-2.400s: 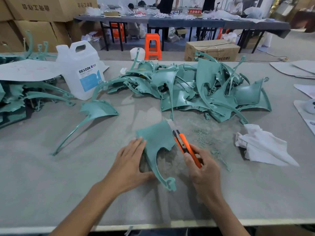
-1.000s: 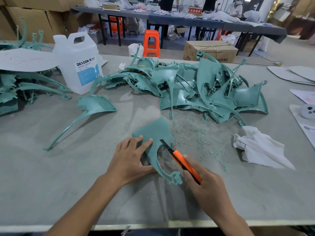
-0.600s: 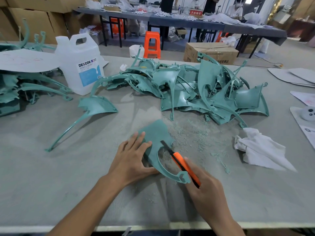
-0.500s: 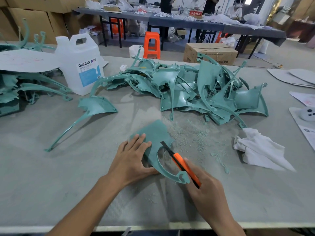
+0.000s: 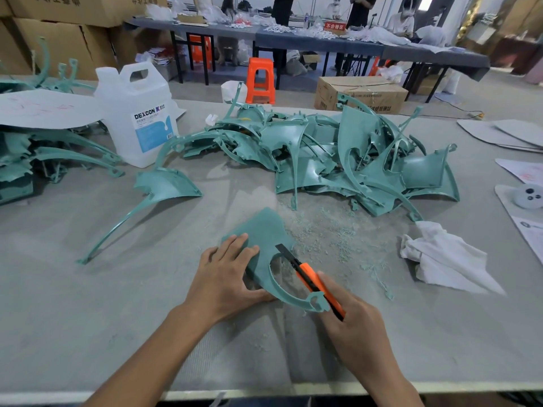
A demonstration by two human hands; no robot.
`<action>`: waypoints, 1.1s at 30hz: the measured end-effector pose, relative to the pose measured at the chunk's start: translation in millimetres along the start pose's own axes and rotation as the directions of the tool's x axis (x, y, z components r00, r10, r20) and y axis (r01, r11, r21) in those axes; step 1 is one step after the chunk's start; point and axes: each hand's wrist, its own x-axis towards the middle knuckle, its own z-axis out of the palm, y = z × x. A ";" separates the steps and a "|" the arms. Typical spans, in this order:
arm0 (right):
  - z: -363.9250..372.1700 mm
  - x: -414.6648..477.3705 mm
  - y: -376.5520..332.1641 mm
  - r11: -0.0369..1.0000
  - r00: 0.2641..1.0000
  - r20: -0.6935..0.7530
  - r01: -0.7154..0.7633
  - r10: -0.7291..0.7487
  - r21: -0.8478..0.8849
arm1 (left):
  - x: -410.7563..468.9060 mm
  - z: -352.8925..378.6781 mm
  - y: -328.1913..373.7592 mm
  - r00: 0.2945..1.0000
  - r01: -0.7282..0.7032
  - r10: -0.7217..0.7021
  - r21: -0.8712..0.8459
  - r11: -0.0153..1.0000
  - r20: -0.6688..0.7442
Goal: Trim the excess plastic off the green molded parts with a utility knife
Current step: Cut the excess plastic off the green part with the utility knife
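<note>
A green molded part (image 5: 266,230) lies flat on the grey table (image 5: 73,304) in front of me, its curved arm sweeping toward me. My left hand (image 5: 226,277) presses it down with straight fingers spread on its left side. My right hand (image 5: 352,333) grips an orange utility knife (image 5: 311,279). The dark blade tip sits against the inner edge of the part's curved cut-out. Green shavings (image 5: 332,233) are scattered just beyond the part.
A big heap of green parts (image 5: 338,160) fills the table's far middle. One loose part (image 5: 164,189) lies to the left, more parts (image 5: 23,160) under a paper sheet at far left. A white DEXCON jug (image 5: 138,113) stands behind. A white rag (image 5: 443,259) lies right.
The knife came from the part's far right edge into the curved cut-out and now lies along its inner edge. My left hand stays pressed on the part.
</note>
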 end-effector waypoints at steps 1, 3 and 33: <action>-0.2 0.9 0.4 1.000 1.000 -0.001 0.000 0.000 -0.003 | -0.2 0.3 0.0 1.000 0.002 -0.002 -0.001 1.000 0.000; 1.2 0.7 -1.1 1.000 1.000 -0.005 0.002 -0.002 -0.003 | -0.4 0.4 -0.2 1.000 0.007 -0.007 0.007 1.000 -0.001; -18.8 22.1 39.8 0.983 0.983 0.019 0.183 -0.183 0.019 | -5.3 3.0 -3.7 1.000 -0.010 0.010 -0.011 1.000 -0.013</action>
